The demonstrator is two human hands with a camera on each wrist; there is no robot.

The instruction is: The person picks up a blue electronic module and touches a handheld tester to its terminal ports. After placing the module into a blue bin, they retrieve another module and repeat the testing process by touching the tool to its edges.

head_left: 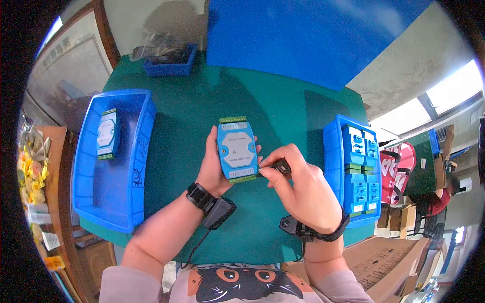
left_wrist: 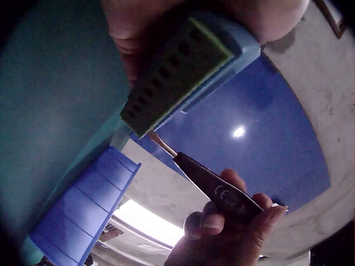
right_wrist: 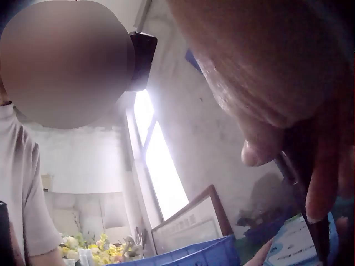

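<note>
Over the green table (head_left: 273, 222), my left hand's (head_left: 213, 164) fingers grip one module (head_left: 237, 150); my right hand (head_left: 308, 192) pinches one screwdriver (head_left: 281, 166) by its five-o'clock corner. The nine-o'clock bin (head_left: 118, 194) holds one unit (head_left: 107, 133); the three-o'clock bin (head_left: 332, 151) shows four.

Blue glossy plastic bin (head_left: 108, 204); matt green tabletop (head_left: 202, 116).

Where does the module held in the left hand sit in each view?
Head: module near the centre, in the left hand.
Left wrist: module at the top centre, green terminal strip toward the camera.
Right wrist: module at the bottom right, partly hidden.
Shared landmark: the dark-handled tool in the right hand.
</note>
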